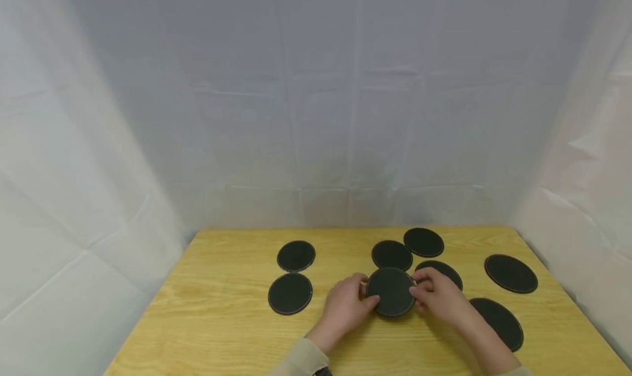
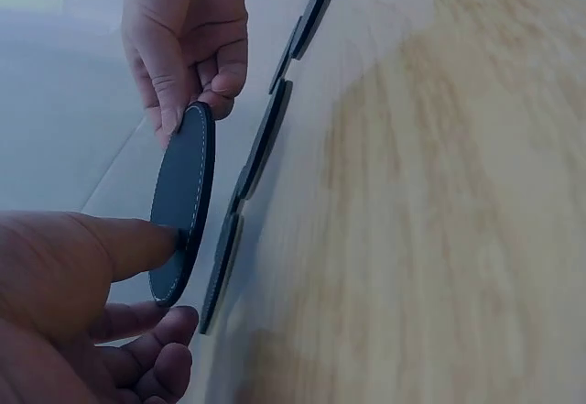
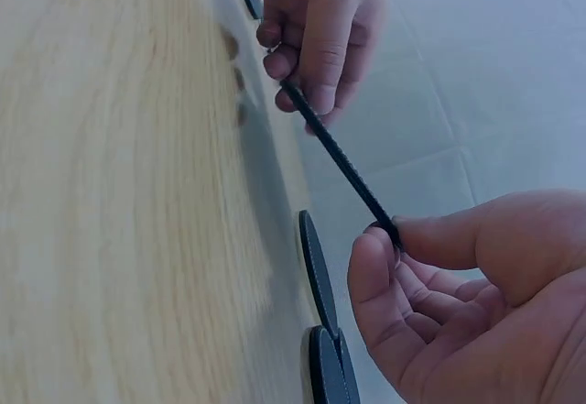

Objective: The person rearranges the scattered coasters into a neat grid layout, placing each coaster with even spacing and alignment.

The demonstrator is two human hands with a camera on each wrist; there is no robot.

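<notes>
While held between both hands above the yellow wooden tabletop (image 1: 222,321), round black coaster (image 1: 391,291) raised at the near centre, clear of the wood. Left hand (image 1: 347,302) pinching its left rim, thumb on top and fingers curled beneath; right hand (image 1: 436,295) pinching the right rim the same way.

Plenty of neighbours around: two more black coasters to the left, far one (image 1: 295,255) and near one (image 1: 289,293), well apart from the hands. Behind the held disc, another coaster (image 1: 391,254), with one further back (image 1: 423,242) just beside it. Partly hidden behind the right hand, a coaster (image 1: 444,270); under the right forearm, another (image 1: 500,321); off at the right edge, one more (image 1: 511,273). White sheeting (image 1: 316,118) hung behind and at both sides.

No long axis on a round disc; broad face turned up towards the head camera, tilted rather than flat.

From the left wrist view, pale stitching visible round the rim of the held coaster (image 2: 183,212), and several flat coasters lined up edge-on beyond it. From the right wrist view, held coaster (image 3: 348,170) seen as a thin dark line slanting between the two grips, a clear gap below it to the wood, hard to judge from the head view.
</notes>
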